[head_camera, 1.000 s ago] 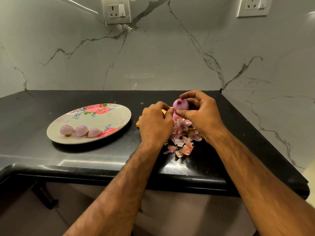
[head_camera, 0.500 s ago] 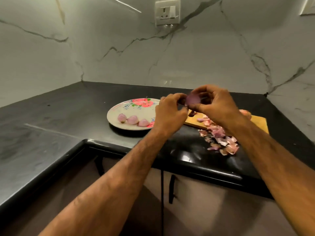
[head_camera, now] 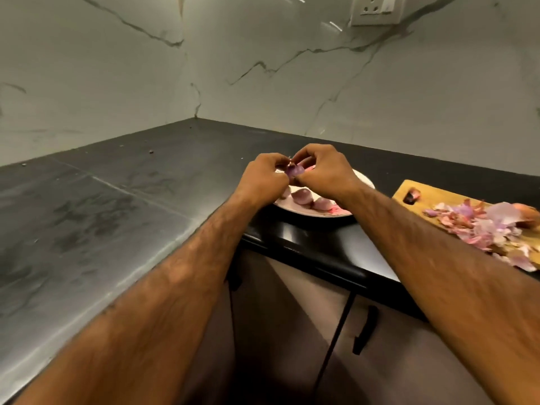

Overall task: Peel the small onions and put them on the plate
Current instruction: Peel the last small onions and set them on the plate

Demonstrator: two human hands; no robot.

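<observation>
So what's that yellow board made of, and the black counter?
The board looks like wood: tan and matte. The counter seems to be polished dark stone, maybe granite: glossy reflections at its edge, grey mottling and a seam between slabs.

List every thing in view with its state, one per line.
Held onion: pinched between both hands
Left hand: pinches it
Right hand: pinches it
Plate: holds peeled onions
Onion skins: loose, piled on cutting board
Whole onion: unpeeled, on board
</observation>
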